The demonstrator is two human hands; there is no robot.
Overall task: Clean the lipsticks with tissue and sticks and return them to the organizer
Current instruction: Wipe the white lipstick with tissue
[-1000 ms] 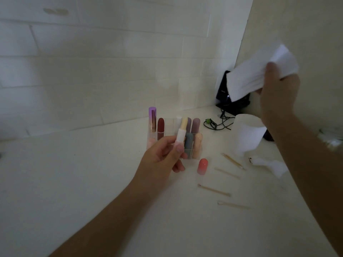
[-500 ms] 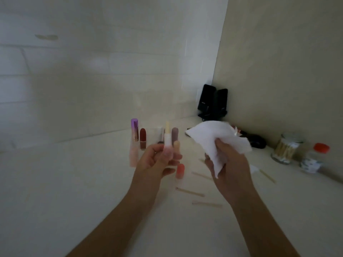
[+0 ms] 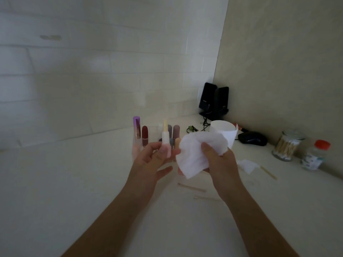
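Pinching a pale lipstick (image 3: 165, 138) upright between thumb and fingers, the left hand (image 3: 154, 160) is raised above the counter (image 3: 74, 182), forearm reaching forward, in front of the clear organizer (image 3: 136, 149) where other lipsticks (image 3: 145, 133) stand. The right hand (image 3: 220, 164), fingers curled, clutches a crumpled white tissue (image 3: 194, 156) just beside the lipstick, thumb pressed on top. Wooden sticks (image 3: 192, 187) lie on the counter beneath the hands.
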